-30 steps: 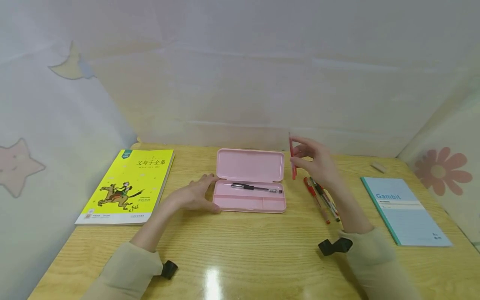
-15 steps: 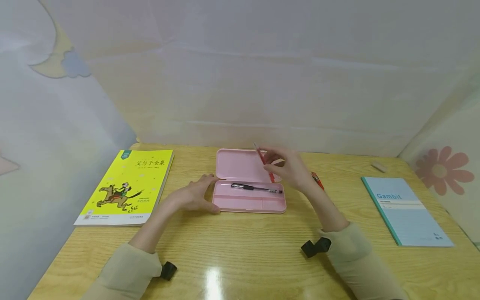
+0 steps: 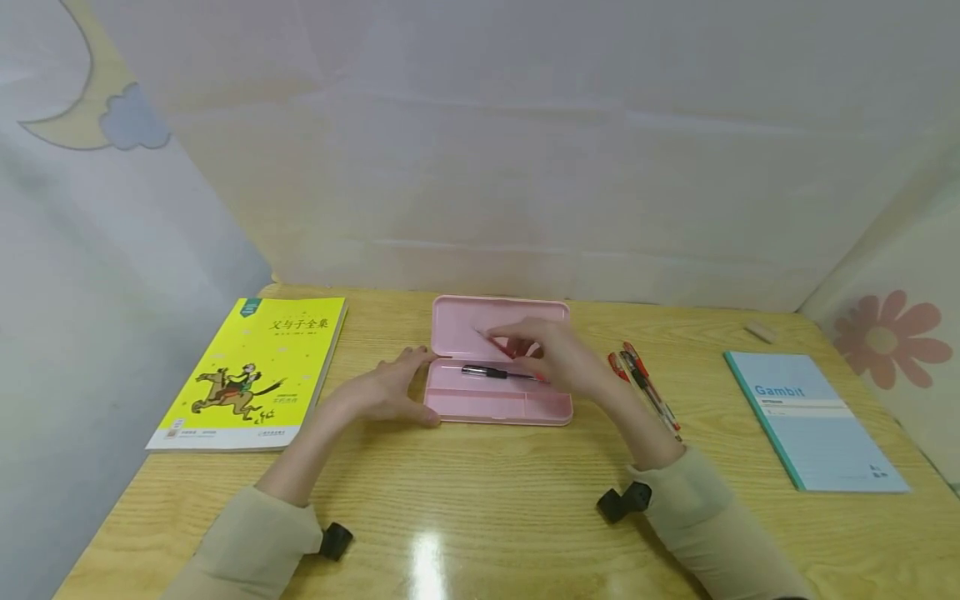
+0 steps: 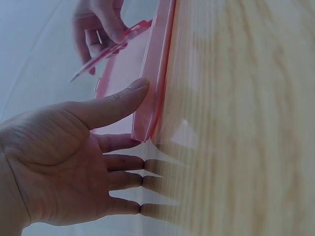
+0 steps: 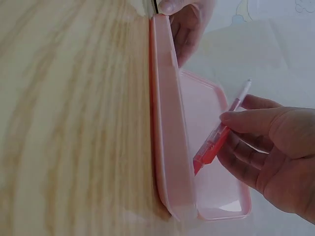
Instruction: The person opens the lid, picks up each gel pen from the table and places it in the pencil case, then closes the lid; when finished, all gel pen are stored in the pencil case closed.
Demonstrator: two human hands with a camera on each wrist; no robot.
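An opened pink pencil case [image 3: 476, 404] lies on the table, its lid [image 3: 457, 325] folded back. Inside its rear compartment is a black pen [image 3: 483, 372]. My right hand [image 3: 558, 354] pinches a red pen [image 5: 216, 142] between thumb and fingers. That pen slants over the case, its red end low near the compartment and its pale tip pointing up. At the case's left end rests my left hand [image 3: 386, 387], fingers straight, with the thumb against the front corner and the other fingertips on the table, as the left wrist view shows.
Several red and black pens [image 3: 647, 387] lie right of the case. A yellow book [image 3: 255, 367] is on the left, and a blue notebook [image 3: 813, 421] on the right. Behind that notebook sits a small eraser-like block [image 3: 760, 332]. A pale curtain [image 3: 480, 167] hangs behind the table [image 3: 480, 500].
My right hand has carried the red pen leftward and down, from beside the lid to over the case. The left hand stays at the case's left end.
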